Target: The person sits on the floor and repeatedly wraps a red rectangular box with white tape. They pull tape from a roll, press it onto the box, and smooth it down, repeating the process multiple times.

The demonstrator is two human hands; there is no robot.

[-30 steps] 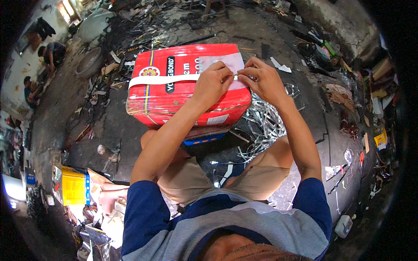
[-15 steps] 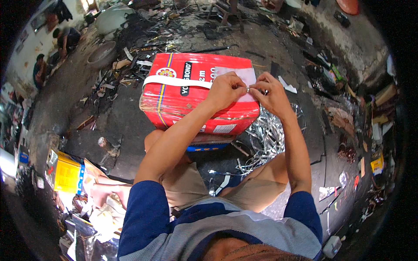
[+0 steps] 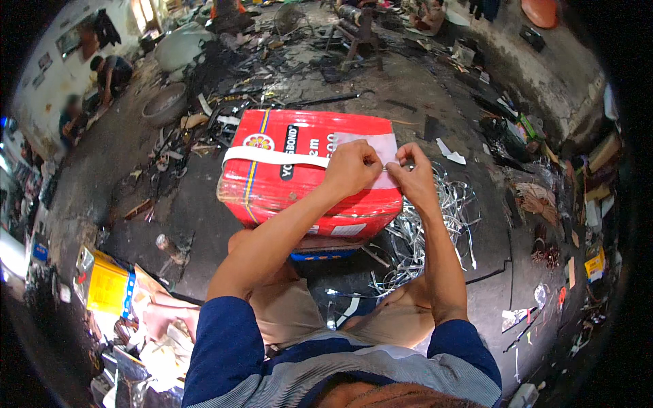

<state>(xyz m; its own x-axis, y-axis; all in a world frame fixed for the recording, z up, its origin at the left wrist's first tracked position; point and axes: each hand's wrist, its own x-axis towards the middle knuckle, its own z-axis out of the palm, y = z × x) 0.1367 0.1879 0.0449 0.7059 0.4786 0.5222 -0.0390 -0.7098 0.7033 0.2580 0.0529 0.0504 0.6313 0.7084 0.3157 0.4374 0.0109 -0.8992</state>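
Observation:
A red cardboard box (image 3: 299, 197) wrapped in clear film is in front of me, on top of a blue thing (image 3: 330, 255) that is mostly hidden. Across its top runs a flat white strap (image 3: 272, 157), passing under or into my left hand (image 3: 352, 166). The fingers of that hand are pinched together above a pale patch (image 3: 384, 145) on the box's right end. Close beside it, my right hand (image 3: 413, 180) pinches with thumb and finger. Between the two sets of fingertips shows a tiny light-coloured piece, too small to name.
Shiny silvery strips (image 3: 432, 224) lie heaped right of the box. A yellow tin (image 3: 105, 282) stands at left, near a short upright metal piece (image 3: 170, 248). A round basin (image 3: 164, 103) and scraps cover the far floor. Another person (image 3: 112, 75) crouches at far left.
The view has tilted, so the box and both hands sit lower in the picture. My fingertips are slightly further apart; both hands remain pinched over the box's right end.

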